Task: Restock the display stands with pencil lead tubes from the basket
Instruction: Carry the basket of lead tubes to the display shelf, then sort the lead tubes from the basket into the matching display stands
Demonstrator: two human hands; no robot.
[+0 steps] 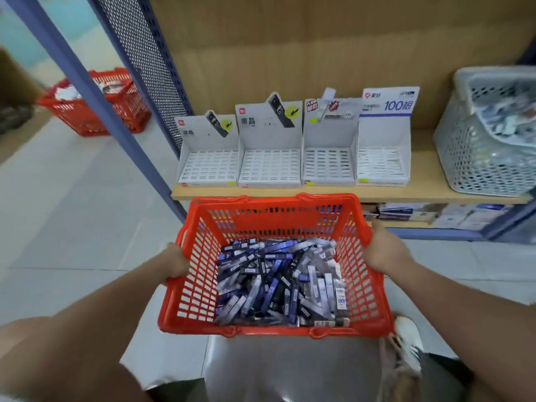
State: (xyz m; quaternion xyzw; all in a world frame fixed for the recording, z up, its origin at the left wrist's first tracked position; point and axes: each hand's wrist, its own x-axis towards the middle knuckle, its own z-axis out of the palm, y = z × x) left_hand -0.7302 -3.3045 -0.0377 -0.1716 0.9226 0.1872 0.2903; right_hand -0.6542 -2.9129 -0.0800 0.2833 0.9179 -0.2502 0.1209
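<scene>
Gripping one basket point(275, 219) with two hands point(175, 261) point(385, 250), seemingly dozens of lead tubes point(278, 282), four display stands point(269, 158)

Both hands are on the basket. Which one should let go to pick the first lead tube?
Right, probably. The right hand holds the red basket rim farther forward, nearer the display stands; the left hand grips mid-rim, farther back. Slim margin: both carry the basket.

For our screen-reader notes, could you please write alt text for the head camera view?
The left hand and right hand hold a red basket of pencil lead tubes by its side rims. Ahead, four empty display stands line a wooden shelf, beside a grey basket.
</scene>
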